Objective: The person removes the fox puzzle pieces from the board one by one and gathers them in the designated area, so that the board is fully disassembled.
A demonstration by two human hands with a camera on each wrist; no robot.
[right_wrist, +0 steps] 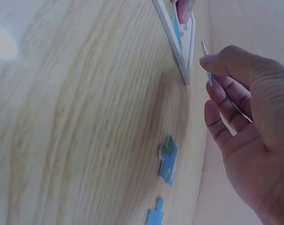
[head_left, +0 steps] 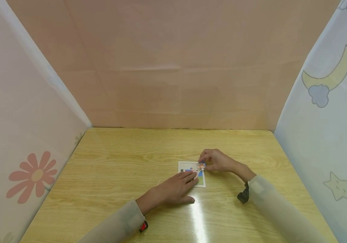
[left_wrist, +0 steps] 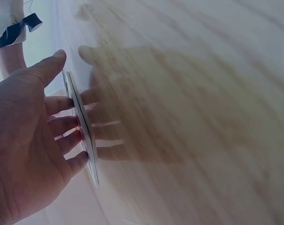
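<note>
a: what worries you from over there?

b: my left hand (head_left: 175,189) lies straight-fingered across the white-bordered puzzle tray (head_left: 179,166), and my right hand (head_left: 219,161) pinches a jigsaw piece (right_wrist: 204,48) near the tray's far right corner. if that pinch rolls, i could drop the piece or land it turned; if the left hand presses unevenly, the tray might skid on the wooden table (head_left: 115,162).

a: and inside the tray?

b: blue, green and pale picture sections (head_left: 201,182), partly covered by the left hand, so i can't tell what gaps there are. a blue-and-green piece (right_wrist: 168,161) and a blue piece (right_wrist: 155,217) lie outside it.
</note>
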